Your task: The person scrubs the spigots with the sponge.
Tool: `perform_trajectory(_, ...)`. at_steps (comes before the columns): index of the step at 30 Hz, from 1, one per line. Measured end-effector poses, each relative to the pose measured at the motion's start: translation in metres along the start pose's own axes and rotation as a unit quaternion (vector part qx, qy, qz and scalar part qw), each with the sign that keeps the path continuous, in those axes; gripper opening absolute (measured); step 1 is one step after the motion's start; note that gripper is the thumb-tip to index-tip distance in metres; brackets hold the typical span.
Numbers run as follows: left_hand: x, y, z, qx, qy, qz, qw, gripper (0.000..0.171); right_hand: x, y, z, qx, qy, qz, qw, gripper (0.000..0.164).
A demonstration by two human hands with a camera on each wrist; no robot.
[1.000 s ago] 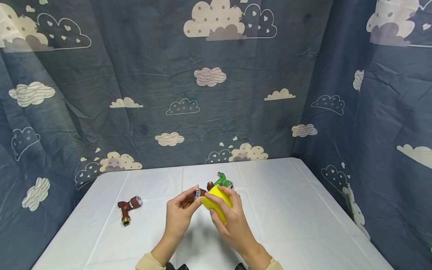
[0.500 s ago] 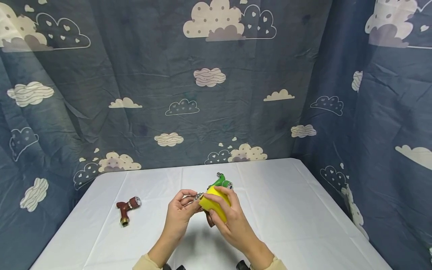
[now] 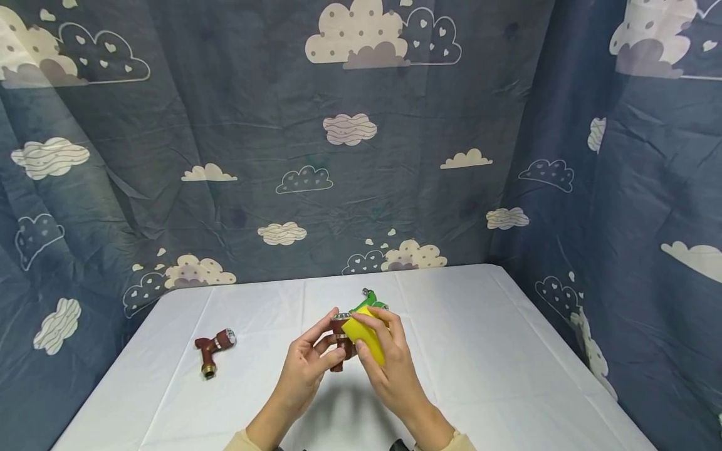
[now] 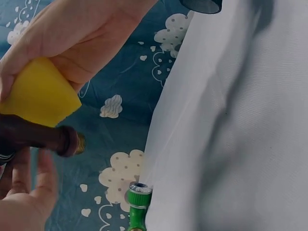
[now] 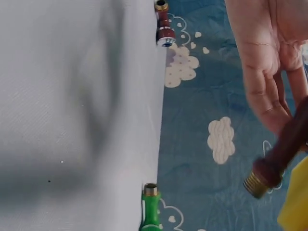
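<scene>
In the head view, my left hand (image 3: 307,363) holds a dark red-brown hose nozzle (image 3: 340,326) up over the table, its spray face turned upward and its handle hanging down. My right hand (image 3: 392,369) grips a yellow sponge (image 3: 366,341) against the side of the nozzle's head. The left wrist view has the nozzle's brass-threaded end (image 4: 79,143) pointing away from the fingers, just below the sponge (image 4: 43,94). Part of the sponge (image 5: 298,202) also shows at the right wrist view's edge, beside the nozzle's handle (image 5: 284,144). My right fingers hide some of the sponge.
A second red-brown hose nozzle (image 3: 211,351) lies on the left of the white-covered table (image 3: 479,376). Behind the sponge lies a green hose nozzle (image 3: 371,302), partly hidden. Dark blue cloud-print cloth (image 3: 254,125) hangs along the back and sides.
The held nozzle has been turned in my left hand, from its spray face pointing left to pointing up. The sponge stays against it, shifting slightly. The other nozzles have not moved.
</scene>
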State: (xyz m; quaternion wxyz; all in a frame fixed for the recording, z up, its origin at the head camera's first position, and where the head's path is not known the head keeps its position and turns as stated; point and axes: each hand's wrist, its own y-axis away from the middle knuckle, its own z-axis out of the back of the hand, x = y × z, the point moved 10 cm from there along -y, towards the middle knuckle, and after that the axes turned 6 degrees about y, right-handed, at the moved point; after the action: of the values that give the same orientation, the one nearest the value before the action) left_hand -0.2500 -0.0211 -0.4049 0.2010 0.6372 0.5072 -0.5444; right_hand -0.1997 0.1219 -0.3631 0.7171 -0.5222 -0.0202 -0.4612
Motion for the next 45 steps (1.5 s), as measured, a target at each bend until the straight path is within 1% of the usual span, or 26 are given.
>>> perform_trajectory(1, 0.000, 0.001, -0.004, 0.014, 0.002, 0.006, 0.9999, 0.082, -0.001, 0.000, 0.001, -0.004, -0.006, -0.010, 1.000, 0.046)
perform_trajectory(2, 0.000, 0.002, -0.006, 0.021, 0.001, 0.010, 0.9997, 0.087, -0.002, 0.000, 0.001, -0.007, -0.010, -0.018, 1.000, 0.046)
perform_trajectory(3, 0.000, 0.002, -0.007, 0.020, -0.001, 0.015, 0.9997, 0.092, -0.003, 0.000, 0.002, -0.009, -0.013, -0.025, 1.000, 0.046)
perform_trajectory(4, 0.000, 0.002, -0.008, 0.016, -0.008, 0.017, 0.9997, 0.096, -0.003, 0.000, 0.002, -0.010, -0.016, -0.031, 0.999, 0.046)
perform_trajectory(6, 0.000, 0.001, -0.007, -0.007, -0.020, 0.018, 0.9996, 0.099, -0.004, 0.000, 0.001, -0.009, -0.020, -0.039, 0.999, 0.046)
perform_trajectory(9, 0.000, 0.001, -0.001, -0.059, -0.026, 0.015, 0.9978, 0.090, -0.002, 0.000, 0.000, -0.006, -0.024, -0.037, 0.999, 0.047)
perform_trajectory(12, -0.002, 0.002, 0.003, -0.091, -0.018, 0.002, 0.9957, 0.078, 0.002, 0.001, 0.001, -0.007, -0.015, -0.021, 1.000, 0.048)
perform_trajectory(15, -0.004, 0.003, 0.006, -0.105, -0.015, -0.011, 0.9943, 0.074, 0.004, 0.001, 0.002, -0.010, 0.001, -0.005, 1.000, 0.049)
perform_trajectory(19, -0.008, 0.004, 0.011, -0.121, -0.023, -0.031, 0.9919, 0.070, 0.004, 0.002, 0.002, -0.006, 0.021, 0.003, 1.000, 0.048)
perform_trajectory(23, -0.011, 0.006, 0.017, -0.142, -0.020, -0.048, 0.9884, 0.056, 0.001, 0.003, 0.002, 0.000, 0.038, -0.002, 0.999, 0.048)
perform_trajectory(26, -0.012, 0.007, 0.020, -0.148, -0.005, -0.058, 0.9873, 0.041, -0.003, 0.003, 0.002, 0.007, 0.036, -0.014, 0.999, 0.048)
perform_trajectory(28, -0.013, 0.007, 0.021, -0.143, 0.006, -0.065, 0.9875, 0.034, -0.006, 0.003, 0.001, 0.016, 0.022, -0.033, 0.999, 0.047)
perform_trajectory(30, -0.013, 0.007, 0.020, -0.131, 0.012, -0.072, 0.9887, 0.029, -0.013, 0.003, -0.001, 0.031, -0.011, -0.068, 0.997, 0.045)
perform_trajectory(31, -0.014, 0.007, 0.020, -0.123, 0.015, -0.075, 0.9895, 0.028, -0.017, 0.003, -0.002, 0.041, -0.039, -0.094, 0.994, 0.044)
perform_trajectory(32, -0.015, 0.007, 0.019, -0.112, 0.017, -0.077, 0.9906, 0.028, -0.022, 0.003, -0.004, 0.052, -0.070, -0.123, 0.989, 0.042)
perform_trajectory(33, -0.016, 0.007, 0.018, -0.098, 0.019, -0.080, 0.9918, 0.028, -0.027, 0.003, -0.006, 0.062, -0.104, -0.155, 0.980, 0.040)
perform_trajectory(34, -0.017, 0.006, 0.016, -0.083, 0.018, -0.082, 0.9930, 0.029, -0.032, 0.003, -0.007, 0.072, -0.142, -0.188, 0.969, 0.039)
perform_trajectory(35, -0.018, 0.006, 0.014, -0.067, 0.015, -0.081, 0.9943, 0.029, -0.036, 0.003, -0.009, 0.083, -0.181, -0.221, 0.955, 0.038)
perform_trajectory(36, -0.019, 0.006, 0.012, -0.051, 0.009, -0.080, 0.9955, 0.029, -0.039, 0.004, -0.011, 0.094, -0.224, -0.252, 0.937, 0.039)
perform_trajectory(38, -0.020, 0.005, 0.008, -0.025, -0.006, -0.073, 0.9970, 0.027, -0.042, 0.005, -0.015, 0.110, -0.297, -0.297, 0.901, 0.040)
perform_trajectory(41, -0.019, 0.005, 0.006, -0.003, -0.021, -0.059, 0.9980, 0.028, -0.041, 0.008, -0.020, 0.130, -0.394, -0.341, 0.843, 0.044)
perform_trajectory(42, -0.019, 0.004, 0.006, 0.001, -0.022, -0.055, 0.9982, 0.028, -0.040, 0.009, -0.021, 0.136, -0.419, -0.349, 0.827, 0.046)
perform_trajectory(44, -0.019, 0.004, 0.007, 0.005, -0.020, -0.050, 0.9986, 0.028, -0.039, 0.011, -0.023, 0.150, -0.450, -0.359, 0.804, 0.046)
perform_trajectory(45, -0.020, 0.004, 0.007, 0.010, -0.021, -0.048, 0.9986, 0.029, -0.038, 0.012, -0.024, 0.160, -0.459, -0.361, 0.796, 0.046)
